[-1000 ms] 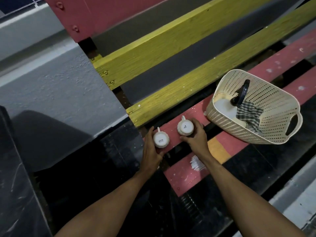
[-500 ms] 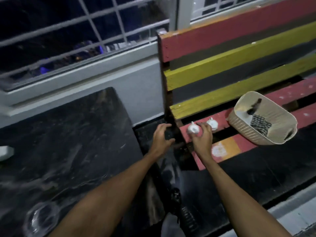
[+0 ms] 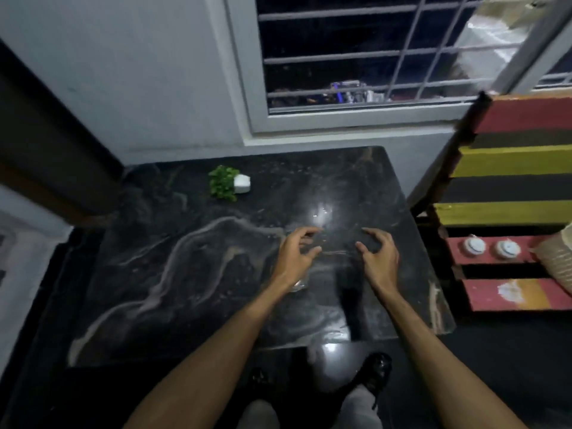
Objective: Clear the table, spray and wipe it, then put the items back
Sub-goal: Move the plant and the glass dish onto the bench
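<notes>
Table of dark veined stone fills the middle of the view, its far edge against the wall under the barred window. Both hands hover over its right half, empty: the left hand and the right hand face each other with fingers spread and curled, gripping nothing. A small potted plant lies tipped on its side near the table's far edge, its white pot toward the right. Something clear, perhaps glass, peeks out beneath the left wrist; I cannot tell what it is. Two white cups stand side by side on a red slat of the striped bench, off the table's right edge, next to a pale basket.
</notes>
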The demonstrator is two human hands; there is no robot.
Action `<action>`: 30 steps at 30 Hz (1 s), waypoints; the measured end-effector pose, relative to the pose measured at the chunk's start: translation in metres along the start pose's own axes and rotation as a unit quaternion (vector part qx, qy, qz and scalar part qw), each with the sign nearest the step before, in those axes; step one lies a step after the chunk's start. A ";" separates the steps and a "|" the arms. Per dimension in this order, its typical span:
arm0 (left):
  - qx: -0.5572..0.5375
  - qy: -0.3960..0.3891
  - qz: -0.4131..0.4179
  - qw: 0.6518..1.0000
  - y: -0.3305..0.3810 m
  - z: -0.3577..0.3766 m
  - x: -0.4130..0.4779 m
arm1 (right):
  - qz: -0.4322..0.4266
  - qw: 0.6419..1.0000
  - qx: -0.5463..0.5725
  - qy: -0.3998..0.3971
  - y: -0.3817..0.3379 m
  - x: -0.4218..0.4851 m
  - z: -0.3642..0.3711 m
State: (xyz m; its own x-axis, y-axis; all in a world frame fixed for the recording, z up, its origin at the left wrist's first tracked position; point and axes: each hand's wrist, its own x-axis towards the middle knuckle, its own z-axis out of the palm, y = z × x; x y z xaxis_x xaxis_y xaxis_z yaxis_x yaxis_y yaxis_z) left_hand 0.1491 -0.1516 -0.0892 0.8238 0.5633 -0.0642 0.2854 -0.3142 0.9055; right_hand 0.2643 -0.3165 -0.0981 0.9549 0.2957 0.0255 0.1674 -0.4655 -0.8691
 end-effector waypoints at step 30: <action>-0.088 0.176 -0.349 0.916 -0.124 -0.139 0.118 | 0.035 0.966 -0.226 -0.117 -0.035 -0.027 0.178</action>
State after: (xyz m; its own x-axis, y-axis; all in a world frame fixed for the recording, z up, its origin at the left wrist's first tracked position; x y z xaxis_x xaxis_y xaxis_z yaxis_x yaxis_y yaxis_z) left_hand 0.1433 0.0599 -0.1509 0.2529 0.8016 -0.5417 0.5732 0.3269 0.7514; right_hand 0.1889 -0.1595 -0.1562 0.8952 0.4057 -0.1846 0.2440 -0.7926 -0.5587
